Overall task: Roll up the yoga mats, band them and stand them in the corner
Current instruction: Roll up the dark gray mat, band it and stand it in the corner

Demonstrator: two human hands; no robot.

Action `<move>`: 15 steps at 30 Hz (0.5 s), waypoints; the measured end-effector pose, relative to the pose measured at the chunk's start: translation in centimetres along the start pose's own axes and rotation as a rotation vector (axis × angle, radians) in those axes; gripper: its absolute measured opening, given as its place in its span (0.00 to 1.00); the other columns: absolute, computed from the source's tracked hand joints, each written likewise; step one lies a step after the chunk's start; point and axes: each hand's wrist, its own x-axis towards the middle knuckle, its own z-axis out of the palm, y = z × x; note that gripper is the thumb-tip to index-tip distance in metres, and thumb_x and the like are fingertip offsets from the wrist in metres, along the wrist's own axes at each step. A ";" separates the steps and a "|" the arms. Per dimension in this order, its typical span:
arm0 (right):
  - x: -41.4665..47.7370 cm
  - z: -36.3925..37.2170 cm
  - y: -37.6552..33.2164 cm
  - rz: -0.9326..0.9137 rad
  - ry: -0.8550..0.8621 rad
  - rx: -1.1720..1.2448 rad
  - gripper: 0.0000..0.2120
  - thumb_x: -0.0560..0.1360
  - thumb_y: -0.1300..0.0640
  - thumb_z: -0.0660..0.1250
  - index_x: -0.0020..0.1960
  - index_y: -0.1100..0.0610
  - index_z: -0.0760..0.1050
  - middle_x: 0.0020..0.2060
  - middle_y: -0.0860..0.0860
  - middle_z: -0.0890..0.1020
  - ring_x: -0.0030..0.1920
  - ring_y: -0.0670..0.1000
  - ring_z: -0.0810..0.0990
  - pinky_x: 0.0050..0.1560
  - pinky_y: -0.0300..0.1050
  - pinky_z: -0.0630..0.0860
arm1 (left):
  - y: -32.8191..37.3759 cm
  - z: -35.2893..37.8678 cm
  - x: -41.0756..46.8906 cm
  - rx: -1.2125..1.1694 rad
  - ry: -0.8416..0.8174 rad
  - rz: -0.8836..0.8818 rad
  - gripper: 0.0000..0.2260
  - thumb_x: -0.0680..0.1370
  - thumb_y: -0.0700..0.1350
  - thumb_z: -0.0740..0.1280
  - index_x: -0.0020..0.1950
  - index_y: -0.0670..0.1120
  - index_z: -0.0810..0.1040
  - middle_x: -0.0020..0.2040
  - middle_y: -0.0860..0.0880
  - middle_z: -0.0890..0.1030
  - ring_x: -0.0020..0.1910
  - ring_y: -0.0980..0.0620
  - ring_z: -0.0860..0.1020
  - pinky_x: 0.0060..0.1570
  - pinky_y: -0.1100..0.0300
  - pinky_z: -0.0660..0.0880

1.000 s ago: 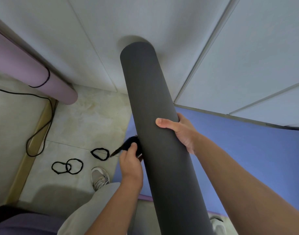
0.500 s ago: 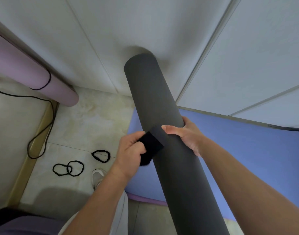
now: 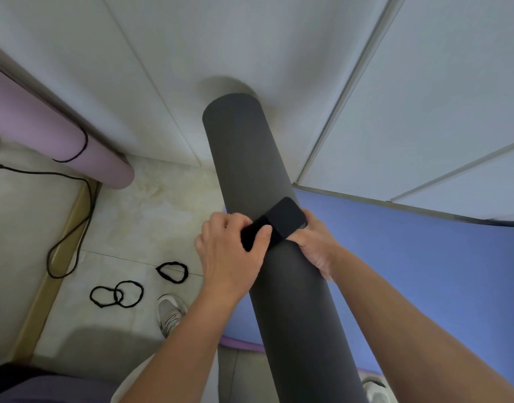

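Note:
A rolled dark grey yoga mat (image 3: 250, 158) runs up the middle of the view, its far end near the white wall. A wide black strap (image 3: 282, 219) lies across the roll at mid-length. My left hand (image 3: 229, 257) pinches the strap's left end against the roll, thumb on top. My right hand (image 3: 314, 242) grips the roll from the right side, fingers at the strap's other end. A rolled pink mat (image 3: 40, 129) with a thin black band around it leans at the left wall.
A blue mat (image 3: 424, 271) lies flat on the floor at right. Three thin black bands (image 3: 116, 295) lie on the tiles by my shoe (image 3: 171, 312). A black cable (image 3: 72, 222) curls along a brass floor strip. White wall panels stand behind.
My left hand brought the black strap from the roll's left side up and over its top. The strap now reaches my right hand. The roll has tilted slightly away.

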 end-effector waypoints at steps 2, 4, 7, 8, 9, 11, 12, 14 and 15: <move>-0.5 -0.2 -0.3 0.011 -0.001 -0.002 0.35 0.71 0.51 0.78 0.73 0.48 0.66 0.58 0.53 0.79 0.57 0.55 0.80 0.55 0.55 0.81 | 0.1 -0.4 -0.1 -0.282 -0.061 -0.285 0.33 0.68 0.68 0.72 0.65 0.51 0.70 0.62 0.52 0.66 0.63 0.52 0.66 0.63 0.52 0.67; -1.2 -0.3 -0.8 0.011 -0.005 -0.008 0.39 0.66 0.47 0.79 0.73 0.48 0.66 0.58 0.53 0.80 0.56 0.55 0.81 0.53 0.54 0.81 | 0.5 -0.5 -0.1 -0.666 -0.212 -0.579 0.55 0.57 0.67 0.78 0.78 0.52 0.57 0.73 0.50 0.62 0.71 0.48 0.66 0.69 0.47 0.69; -2.0 -0.2 -1.6 0.006 -0.029 -0.020 0.39 0.64 0.45 0.78 0.72 0.47 0.67 0.58 0.52 0.80 0.56 0.55 0.81 0.55 0.55 0.81 | 0.3 -0.8 -0.4 -0.966 -0.400 -0.733 0.59 0.53 0.66 0.81 0.79 0.50 0.60 0.73 0.48 0.72 0.67 0.47 0.75 0.63 0.47 0.76; -2.3 -0.2 -1.9 0.006 -0.038 -0.028 0.39 0.65 0.45 0.78 0.72 0.47 0.67 0.58 0.52 0.80 0.56 0.54 0.81 0.55 0.54 0.81 | 0.2 -0.8 -0.5 -1.011 -0.440 -0.716 0.55 0.54 0.66 0.81 0.76 0.48 0.65 0.68 0.48 0.77 0.63 0.48 0.79 0.56 0.50 0.79; -2.5 -0.2 -2.1 0.005 -0.045 -0.038 0.39 0.65 0.44 0.78 0.72 0.47 0.67 0.58 0.51 0.80 0.56 0.54 0.81 0.53 0.52 0.81 | 0.2 -0.9 -0.5 -1.048 -0.459 -0.687 0.52 0.53 0.65 0.82 0.72 0.48 0.70 0.63 0.48 0.81 0.59 0.48 0.81 0.50 0.53 0.80; -2.9 -0.1 -2.6 -0.001 -0.056 -0.063 0.41 0.63 0.42 0.75 0.73 0.47 0.67 0.58 0.50 0.79 0.55 0.51 0.80 0.46 0.46 0.79 | 0.2 -0.9 -0.7 -1.095 -0.450 -0.629 0.51 0.49 0.66 0.83 0.68 0.48 0.75 0.58 0.49 0.84 0.55 0.49 0.84 0.46 0.57 0.81; -3.0 -0.1 -2.9 -0.008 -0.062 -0.072 0.41 0.64 0.43 0.75 0.74 0.48 0.66 0.58 0.49 0.79 0.55 0.50 0.80 0.44 0.44 0.78 | 0.3 -1.0 -0.8 -1.116 -0.437 -0.607 0.52 0.47 0.66 0.83 0.67 0.48 0.75 0.57 0.49 0.85 0.54 0.50 0.84 0.45 0.58 0.81; -3.4 0.0 -3.5 -0.019 -0.072 -0.083 0.37 0.69 0.47 0.76 0.74 0.48 0.66 0.57 0.48 0.79 0.54 0.49 0.79 0.42 0.42 0.77 | 0.3 -1.4 -1.2 -1.145 -0.428 -0.559 0.53 0.48 0.66 0.83 0.69 0.49 0.73 0.58 0.50 0.84 0.55 0.51 0.83 0.46 0.59 0.81; -3.4 -0.1 -3.8 -0.021 -0.075 -0.088 0.35 0.71 0.49 0.76 0.74 0.47 0.66 0.57 0.48 0.79 0.54 0.49 0.79 0.42 0.42 0.77 | 0.2 -1.6 -1.5 -1.157 -0.431 -0.531 0.52 0.50 0.64 0.84 0.71 0.50 0.71 0.60 0.51 0.83 0.56 0.52 0.83 0.47 0.59 0.80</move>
